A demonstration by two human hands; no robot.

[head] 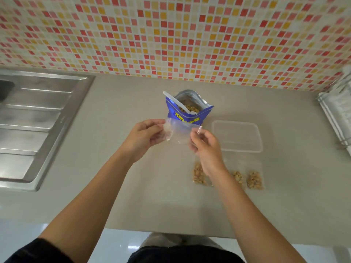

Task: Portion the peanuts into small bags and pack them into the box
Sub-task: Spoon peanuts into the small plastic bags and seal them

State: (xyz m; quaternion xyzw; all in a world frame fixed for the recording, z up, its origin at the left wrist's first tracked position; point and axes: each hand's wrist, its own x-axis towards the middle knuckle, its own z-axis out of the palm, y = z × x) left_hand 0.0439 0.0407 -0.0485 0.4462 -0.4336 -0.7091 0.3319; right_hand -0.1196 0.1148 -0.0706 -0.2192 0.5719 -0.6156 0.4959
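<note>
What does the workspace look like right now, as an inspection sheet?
Surface: beige counter.
Job's things: open peanut bag upright, spoon in it; clear box to its right, looks empty; at least three filled bags lying in front of the box.
Clutter: nothing seen.
Hands: left hand and right hand pinch one empty small bag between them.
Cables: nothing seen.
Surroundings: sink at left, tiled wall behind, rack at right.

black short sleeve [32, 251], black top [180, 256], bare forearms [91, 196].
</note>
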